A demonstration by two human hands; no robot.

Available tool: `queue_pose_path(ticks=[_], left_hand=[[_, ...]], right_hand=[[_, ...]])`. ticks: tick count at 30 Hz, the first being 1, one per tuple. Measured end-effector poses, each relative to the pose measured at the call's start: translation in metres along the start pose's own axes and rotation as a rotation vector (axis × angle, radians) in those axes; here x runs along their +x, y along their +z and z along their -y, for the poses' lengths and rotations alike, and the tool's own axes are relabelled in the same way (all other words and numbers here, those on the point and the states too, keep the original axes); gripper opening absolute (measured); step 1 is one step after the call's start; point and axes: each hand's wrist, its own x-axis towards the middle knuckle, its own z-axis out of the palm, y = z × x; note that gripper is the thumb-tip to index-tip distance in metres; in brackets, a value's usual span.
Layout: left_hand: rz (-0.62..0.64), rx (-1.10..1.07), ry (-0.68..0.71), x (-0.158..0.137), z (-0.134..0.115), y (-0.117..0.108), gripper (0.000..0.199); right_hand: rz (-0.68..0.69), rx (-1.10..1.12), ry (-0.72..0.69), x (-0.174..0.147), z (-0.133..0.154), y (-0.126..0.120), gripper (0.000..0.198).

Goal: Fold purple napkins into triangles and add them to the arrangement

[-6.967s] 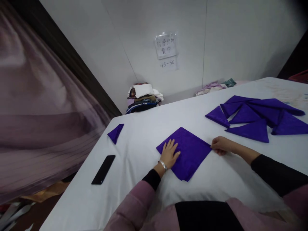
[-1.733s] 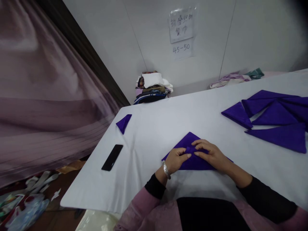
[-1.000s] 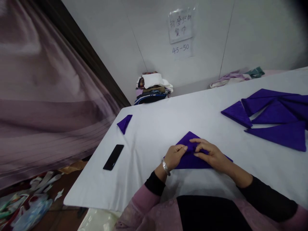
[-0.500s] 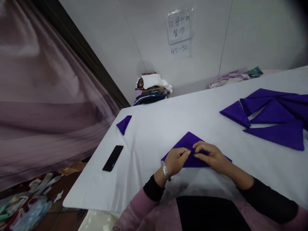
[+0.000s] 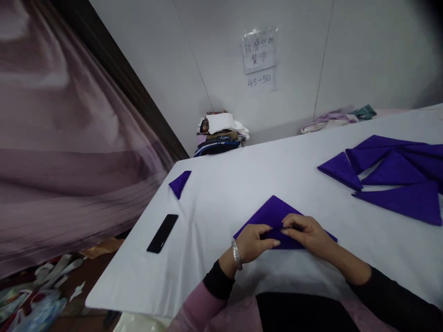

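A purple cloth napkin (image 5: 272, 210), folded to a triangle, lies on the white-covered table in front of me, its point facing away. My left hand (image 5: 253, 242), with a silver bracelet at the wrist, rests on the napkin's near left part, thumb and fingers spread apart. Close beside it, my right hand (image 5: 306, 233) pinches a bit of the cloth near the napkin's middle between thumb and fingers. The fingertips of both hands almost meet, and they hide part of the near layers.
Several folded purple napkins (image 5: 398, 168) lie to the right. At the left are a small folded purple napkin (image 5: 180, 184) and a black phone (image 5: 162, 234). A clothes stack (image 5: 219, 133) stands by the wall beyond the table (image 5: 211, 193). A curtain (image 5: 76, 138) hangs left.
My left thumb and fingers have parted from their pinch at the napkin's middle. My right hand keeps pinching there. The whole view has shifted slightly, with things sitting lower in the picture.
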Motion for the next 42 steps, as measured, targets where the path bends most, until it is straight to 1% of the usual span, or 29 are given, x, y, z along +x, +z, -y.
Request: queue_pose_path(ticks=[2, 4, 6, 9, 12, 15, 20, 25, 29, 32, 39, 42], left_hand=[[0.025, -0.02, -0.03, 0.001, 0.013, -0.003, 0.019], [0.019, -0.024, -0.055, 0.003, 0.028, -0.006, 0.018], [-0.022, -0.011, -0.071, 0.006, 0.043, -0.009, 0.018], [-0.158, 0.072, -0.101, 0.013, 0.063, -0.014, 0.023], [-0.319, 0.215, -0.178, 0.018, 0.078, -0.017, 0.031], [-0.393, 0.286, -0.217, 0.017, 0.084, -0.017, 0.034], [-0.472, 0.388, -0.254, 0.007, 0.085, -0.016, 0.039], [-0.565, 0.327, -0.181, -0.006, 0.096, -0.019, 0.041], [-0.616, 0.253, -0.165, -0.014, 0.105, -0.02, 0.039], [-0.659, 0.248, -0.161, -0.017, 0.107, -0.018, 0.034], [-0.669, 0.334, -0.145, -0.018, 0.104, -0.015, 0.025], [-0.69, 0.346, -0.132, -0.022, 0.103, -0.014, 0.025]], right_hand=[[-0.015, 0.047, 0.044, 0.004, -0.004, 0.0, 0.009], [-0.04, 0.081, 0.08, 0.013, -0.01, -0.001, 0.019], [-0.061, 0.079, 0.095, 0.029, -0.019, -0.005, 0.03], [-0.085, -0.016, 0.138, 0.058, -0.037, -0.011, 0.034], [-0.099, -0.225, 0.214, 0.083, -0.055, -0.014, 0.033], [-0.09, -0.374, 0.229, 0.097, -0.068, -0.013, 0.034], [-0.096, -0.477, 0.201, 0.096, -0.075, -0.01, 0.034], [-0.093, -0.571, 0.174, 0.093, -0.077, -0.011, 0.033], [-0.078, -0.643, 0.132, 0.095, -0.078, -0.011, 0.032], [-0.066, -0.695, 0.099, 0.095, -0.081, -0.012, 0.032], [-0.027, -0.785, 0.024, 0.094, -0.086, -0.014, 0.036], [0.001, -0.784, 0.006, 0.094, -0.084, -0.015, 0.037]])
